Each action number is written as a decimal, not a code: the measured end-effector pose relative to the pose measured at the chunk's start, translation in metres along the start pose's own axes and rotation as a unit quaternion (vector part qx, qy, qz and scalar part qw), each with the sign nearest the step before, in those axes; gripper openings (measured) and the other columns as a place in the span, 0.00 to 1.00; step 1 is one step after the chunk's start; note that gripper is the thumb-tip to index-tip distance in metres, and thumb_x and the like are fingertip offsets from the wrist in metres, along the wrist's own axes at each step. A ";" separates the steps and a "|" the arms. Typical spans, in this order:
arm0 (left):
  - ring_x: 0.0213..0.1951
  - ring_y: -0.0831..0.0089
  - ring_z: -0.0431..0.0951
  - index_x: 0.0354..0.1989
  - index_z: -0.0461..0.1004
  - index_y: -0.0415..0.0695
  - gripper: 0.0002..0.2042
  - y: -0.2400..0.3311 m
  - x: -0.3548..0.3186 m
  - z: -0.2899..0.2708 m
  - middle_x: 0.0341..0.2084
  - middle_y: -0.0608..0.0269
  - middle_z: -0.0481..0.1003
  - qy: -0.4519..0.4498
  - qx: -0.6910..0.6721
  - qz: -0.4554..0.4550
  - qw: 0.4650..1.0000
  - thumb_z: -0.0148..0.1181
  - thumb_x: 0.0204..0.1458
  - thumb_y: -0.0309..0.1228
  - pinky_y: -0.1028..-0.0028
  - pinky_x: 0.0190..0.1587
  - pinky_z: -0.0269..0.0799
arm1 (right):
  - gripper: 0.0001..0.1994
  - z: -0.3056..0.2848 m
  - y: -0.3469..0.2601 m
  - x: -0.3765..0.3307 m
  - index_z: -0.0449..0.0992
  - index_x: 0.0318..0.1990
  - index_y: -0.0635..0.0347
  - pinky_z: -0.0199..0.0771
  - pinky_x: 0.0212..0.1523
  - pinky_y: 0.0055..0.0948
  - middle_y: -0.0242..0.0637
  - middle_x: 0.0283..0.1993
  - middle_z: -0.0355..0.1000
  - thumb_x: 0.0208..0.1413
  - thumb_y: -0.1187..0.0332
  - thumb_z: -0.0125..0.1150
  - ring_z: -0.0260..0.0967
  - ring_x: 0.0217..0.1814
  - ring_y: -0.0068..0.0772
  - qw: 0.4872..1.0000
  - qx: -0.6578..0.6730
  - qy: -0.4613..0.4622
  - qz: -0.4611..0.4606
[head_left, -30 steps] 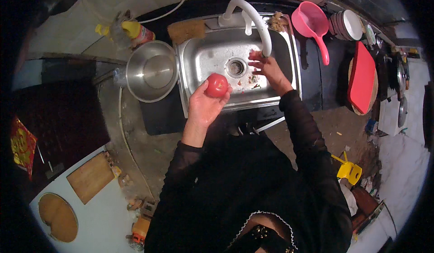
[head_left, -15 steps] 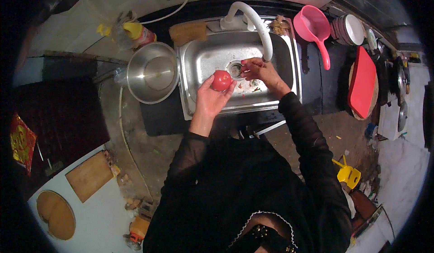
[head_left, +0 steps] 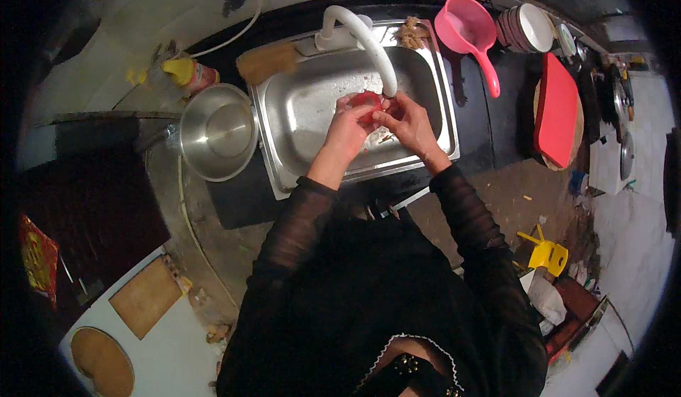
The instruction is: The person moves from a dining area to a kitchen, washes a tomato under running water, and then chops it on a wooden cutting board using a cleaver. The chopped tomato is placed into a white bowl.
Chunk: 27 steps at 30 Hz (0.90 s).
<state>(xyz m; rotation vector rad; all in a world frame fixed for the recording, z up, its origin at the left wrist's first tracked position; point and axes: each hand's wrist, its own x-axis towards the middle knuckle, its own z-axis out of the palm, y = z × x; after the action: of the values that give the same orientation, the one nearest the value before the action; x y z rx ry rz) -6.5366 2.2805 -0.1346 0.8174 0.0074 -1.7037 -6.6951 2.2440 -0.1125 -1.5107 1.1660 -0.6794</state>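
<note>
- Holding a red tomato (head_left: pixel 366 101) over the steel sink (head_left: pixel 298 113), both hands meet just under the outlet of the white tap (head_left: pixel 369 42).
- The left hand (head_left: pixel 347 129) curls closed around the tomato from its 7 o'clock side, fingers wrapped on it.
- The right hand (head_left: pixel 406 122) presses on the tomato from 4 o'clock, fingers bent against it; whether water runs from the tap is too faint to tell.
- The tomato sits between the two hands, above the middle of the basin.
- At 9 o'clock from the sink, a steel pot (head_left: pixel 218 131) stands on the counter, just beside the sink's rim.
- At 1 o'clock, a pink ladle (head_left: pixel 469 34) lies on the dark counter.
- At 3 o'clock, well apart, a red cutting board (head_left: pixel 556 110) rests on a round wooden board.
- At 11 o'clock, a yellow-capped bottle (head_left: pixel 186 73) lies near the wall.
</note>
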 end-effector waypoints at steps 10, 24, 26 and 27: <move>0.54 0.68 0.71 0.68 0.58 0.48 0.23 0.013 -0.017 0.005 0.54 0.56 0.68 -0.044 0.210 0.062 0.975 0.50 0.64 0.28 0.65 0.55 0.72 | 0.16 -0.006 -0.037 0.004 0.77 0.33 0.64 0.66 0.21 0.23 0.33 0.23 0.72 0.51 0.58 0.68 0.68 0.21 0.20 0.989 0.021 -0.052 0.134; 0.46 0.70 0.75 0.64 0.69 0.54 0.23 0.007 -0.041 0.006 0.53 0.59 0.72 0.113 0.580 0.212 0.779 0.60 0.59 0.35 0.73 0.43 0.74 | 0.09 0.009 -0.045 0.002 0.74 0.30 0.68 0.69 0.16 0.22 0.36 0.25 0.75 0.58 0.69 0.60 0.76 0.22 0.26 0.980 0.020 -0.083 0.180; 0.49 0.67 0.75 0.64 0.69 0.54 0.23 0.014 -0.051 0.020 0.55 0.58 0.70 0.119 0.571 0.175 0.793 0.60 0.59 0.35 0.70 0.46 0.74 | 0.09 0.009 -0.046 0.001 0.74 0.30 0.67 0.68 0.16 0.22 0.36 0.25 0.75 0.58 0.69 0.60 0.76 0.21 0.26 0.978 0.025 -0.080 0.189; 0.51 0.65 0.74 0.65 0.67 0.52 0.24 0.015 -0.051 0.018 0.56 0.56 0.69 0.099 0.499 0.142 0.849 0.60 0.59 0.35 0.68 0.50 0.72 | 0.09 0.008 -0.046 0.000 0.74 0.30 0.67 0.68 0.16 0.21 0.36 0.25 0.75 0.58 0.70 0.59 0.76 0.21 0.26 0.977 0.027 -0.078 0.194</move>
<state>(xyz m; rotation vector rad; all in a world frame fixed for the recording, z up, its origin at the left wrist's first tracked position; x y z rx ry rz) -6.5292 2.3114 -0.0882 1.6563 -0.8835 -1.2593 -6.6735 2.2455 -0.0711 -1.2173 1.2629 -0.3189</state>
